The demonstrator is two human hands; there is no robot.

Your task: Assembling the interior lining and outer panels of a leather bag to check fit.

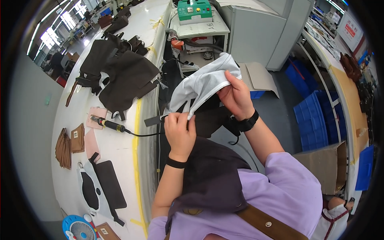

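Both hands hold up a light grey fabric piece [204, 80] with stitched edges, above my lap. My left hand [179, 130] pinches its lower left corner, where a short dark strap [152, 121] sticks out to the left. Further up, my right hand [237, 96] grips the right edge, thumb on top and the other fingers behind. Dark fabric [210, 124] hangs below the grey piece; whether the two are joined cannot be made out. A corded pen-shaped tool with a metal tip [108, 123] lies on the white table [124, 150], left of my left hand.
Dark sewn pieces [124, 76] are heaped on the table, with brown stacked pieces [63, 148], a grey-and-black part [92, 188] and a small blue fan [79, 229] nearer. A green machine [195, 11] stands ahead. Blue crates [312, 120], a cardboard box [326, 168] and another person [334, 218] are right.
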